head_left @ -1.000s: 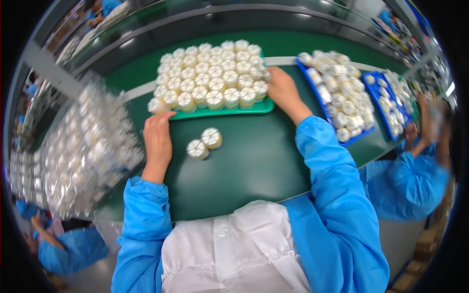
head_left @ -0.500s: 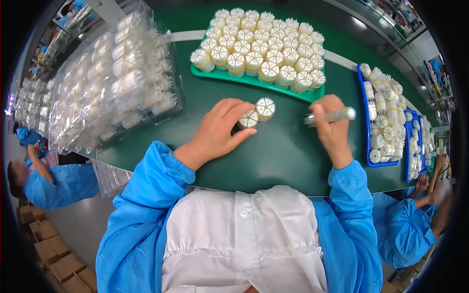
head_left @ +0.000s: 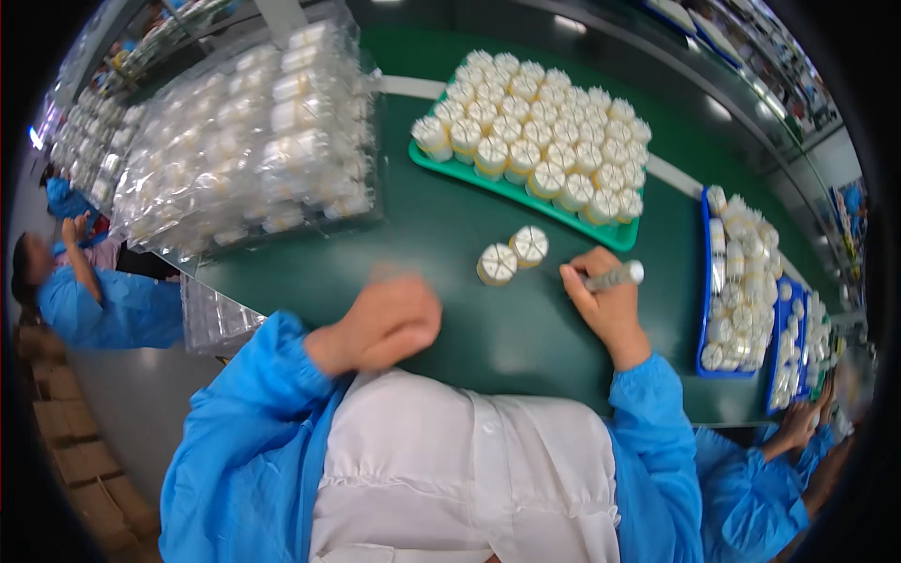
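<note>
Resting near the body over the edge of the green worktop (head_left: pixel 441 244), the left hand (head_left: pixel 385 324) is blurred and loosely curled; whether it holds something I cannot tell. The right hand (head_left: pixel 605 305) is closed around a silver pen-like tool (head_left: pixel 615 276). Just beyond and between both hands stand two small white round tubs (head_left: pixel 512 255), touching each other. Farther, a green tray (head_left: pixel 526 192) carries many such tubs. Beyond the left hand lie clear plastic packs (head_left: pixel 253 150); blue trays (head_left: pixel 741 291) sit beside the right hand.
</note>
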A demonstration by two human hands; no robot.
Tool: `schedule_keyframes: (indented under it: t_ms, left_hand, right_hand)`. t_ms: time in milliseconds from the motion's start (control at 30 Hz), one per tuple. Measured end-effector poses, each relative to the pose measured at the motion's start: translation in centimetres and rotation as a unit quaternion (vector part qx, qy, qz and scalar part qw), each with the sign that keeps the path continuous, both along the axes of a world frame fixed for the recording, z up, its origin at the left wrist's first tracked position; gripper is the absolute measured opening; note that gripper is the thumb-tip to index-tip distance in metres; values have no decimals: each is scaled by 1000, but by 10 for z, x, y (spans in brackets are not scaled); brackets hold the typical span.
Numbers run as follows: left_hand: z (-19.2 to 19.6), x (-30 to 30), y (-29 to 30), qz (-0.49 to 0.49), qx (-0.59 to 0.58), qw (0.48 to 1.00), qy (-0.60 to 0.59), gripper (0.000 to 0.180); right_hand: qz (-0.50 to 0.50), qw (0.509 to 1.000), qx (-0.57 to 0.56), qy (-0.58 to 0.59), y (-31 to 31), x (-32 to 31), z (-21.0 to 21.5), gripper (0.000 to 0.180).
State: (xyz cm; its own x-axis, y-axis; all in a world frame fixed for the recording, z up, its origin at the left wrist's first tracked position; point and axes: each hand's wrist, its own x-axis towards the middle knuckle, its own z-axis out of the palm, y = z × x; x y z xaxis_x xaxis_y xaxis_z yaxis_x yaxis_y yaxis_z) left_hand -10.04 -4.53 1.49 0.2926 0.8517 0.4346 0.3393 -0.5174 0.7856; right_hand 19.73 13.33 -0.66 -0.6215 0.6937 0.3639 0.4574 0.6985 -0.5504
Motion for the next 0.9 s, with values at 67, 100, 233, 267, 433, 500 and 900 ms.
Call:
schedule_keyframes:
  t_ms: [67,100,233,267,433,500,900]
  left_hand:
    - [21,-15,-40,-57,-163,985,9,17]
    - [18,-25,-63,-45,-280,958,42,16]
    - [-4,-61,-154,-182,-619,746,168,44]
    - [-4,-63,-172,-248,-646,707,145,55]
    - [-21,-63,-225,-254,-656,710,24,63]
    - [-18,-64,-222,-223,-652,725,10,62]
    - [2,-72,-220,-73,-612,787,-8,54]
  right_hand:
    - [1,1000,-14,6,-2,3,2,20]
    - [3,1000,-16,5,-2,3,3,20]
    - [8,1000,-14,6,-2,0,6,19]
    - [13,1000,-21,14,-1,-1,3,19]
    - [-4,1000,-15,10,-3,1,9,18]
    - [6,1000,-19,9,-3,2,8,18]
    - [-8,1000,-4,5,-3,4,2,22]
